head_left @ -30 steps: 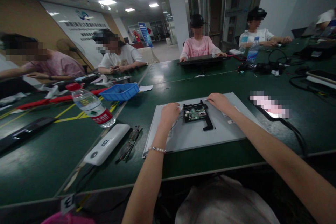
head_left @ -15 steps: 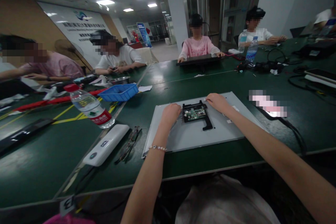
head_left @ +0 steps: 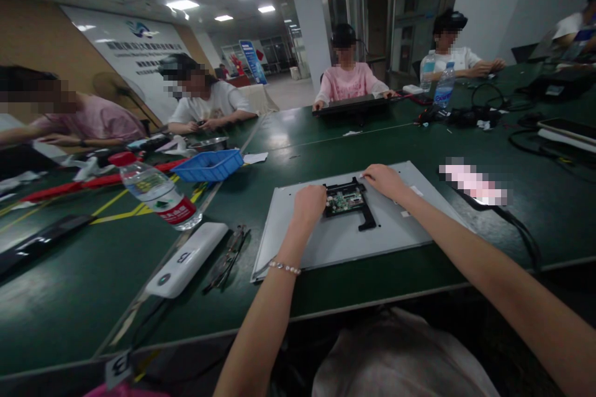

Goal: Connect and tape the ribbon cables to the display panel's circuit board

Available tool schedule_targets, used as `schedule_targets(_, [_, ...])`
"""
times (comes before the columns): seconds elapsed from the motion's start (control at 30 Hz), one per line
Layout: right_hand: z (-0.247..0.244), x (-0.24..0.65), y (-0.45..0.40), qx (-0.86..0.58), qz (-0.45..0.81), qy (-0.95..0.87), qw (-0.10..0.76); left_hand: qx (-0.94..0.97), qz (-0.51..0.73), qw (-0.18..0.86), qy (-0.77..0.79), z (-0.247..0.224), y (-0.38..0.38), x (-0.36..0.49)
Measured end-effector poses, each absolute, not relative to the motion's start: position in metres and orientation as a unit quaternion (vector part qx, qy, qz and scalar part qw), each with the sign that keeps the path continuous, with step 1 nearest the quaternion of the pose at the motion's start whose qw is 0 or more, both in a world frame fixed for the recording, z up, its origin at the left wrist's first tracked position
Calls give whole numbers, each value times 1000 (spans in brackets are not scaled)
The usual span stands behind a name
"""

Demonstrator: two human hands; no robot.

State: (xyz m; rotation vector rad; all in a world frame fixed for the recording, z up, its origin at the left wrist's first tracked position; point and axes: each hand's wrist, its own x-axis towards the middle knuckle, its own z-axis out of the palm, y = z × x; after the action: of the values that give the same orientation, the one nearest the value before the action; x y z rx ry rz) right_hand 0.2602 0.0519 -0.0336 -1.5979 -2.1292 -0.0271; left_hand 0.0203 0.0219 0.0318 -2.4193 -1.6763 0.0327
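Green tabletop (head_left: 288, 149) — blue bin (head_left: 216, 167) near bottle (head_left: 161, 195); circuit board (head_left: 344, 201) inside black frame (head_left: 367, 216).

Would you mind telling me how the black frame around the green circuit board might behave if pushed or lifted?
The black frame is probably stiff, as it looks straight-edged. The green circuit board is likely fragile, since it lies uncovered. If loose, the black frame would probably slide, not roll, lying flat on the grey panel.

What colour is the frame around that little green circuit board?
Black. The frame shows best in the head view.
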Motion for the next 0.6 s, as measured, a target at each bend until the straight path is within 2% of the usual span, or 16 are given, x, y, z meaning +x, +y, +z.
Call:
schedule_targets(0.43, [-34,257,56,-564,-9,-793,232,-834,10,60,-549,26,7,31])
schedule_targets(0.6, [-34,257,57,-562,18,-772,296,-837,11,53,-545,26,0,32])
